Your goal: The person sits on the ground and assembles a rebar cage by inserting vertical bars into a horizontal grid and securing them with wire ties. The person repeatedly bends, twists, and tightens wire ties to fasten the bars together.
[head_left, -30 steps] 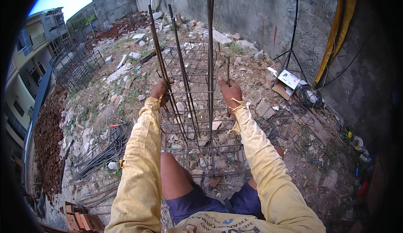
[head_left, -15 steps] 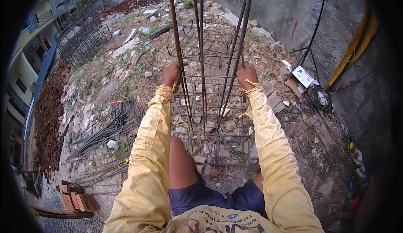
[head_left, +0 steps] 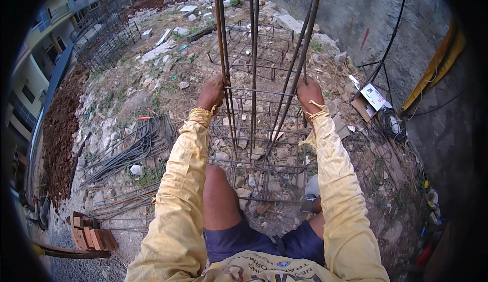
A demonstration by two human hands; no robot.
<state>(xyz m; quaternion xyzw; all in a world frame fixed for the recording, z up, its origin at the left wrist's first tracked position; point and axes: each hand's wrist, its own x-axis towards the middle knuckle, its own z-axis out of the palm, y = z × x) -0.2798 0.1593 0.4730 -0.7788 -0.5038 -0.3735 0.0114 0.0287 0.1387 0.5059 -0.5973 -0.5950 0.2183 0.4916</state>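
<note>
In front of me stands a column cage of tall steel rebars [head_left: 254,53], brown and slender, with square stirrups [head_left: 284,167] around its lower part. My left hand [head_left: 212,93] is closed at the left side of a loose-looking stirrup [head_left: 259,90] that crosses the bars. My right hand [head_left: 310,94] is closed at its right side, close to the rightmost upright bars. The stirrup slopes slightly down to the right. Fingers of both hands are partly hidden behind knuckles and bars. My bent knee [head_left: 219,195] is left of the cage's foot.
Another flat rebar cage [head_left: 249,53] lies on the rubble beyond. Bundled rods [head_left: 134,150] and stacked red bricks [head_left: 93,236] lie to the left. A concrete wall [head_left: 351,18], a white box [head_left: 375,96] and coiled cable [head_left: 391,124] are on the right.
The view has shifted a little, so the scene sits farther right. My hands are slightly farther apart, and the stirrup has gone from about level to tilted, its left side higher.
</note>
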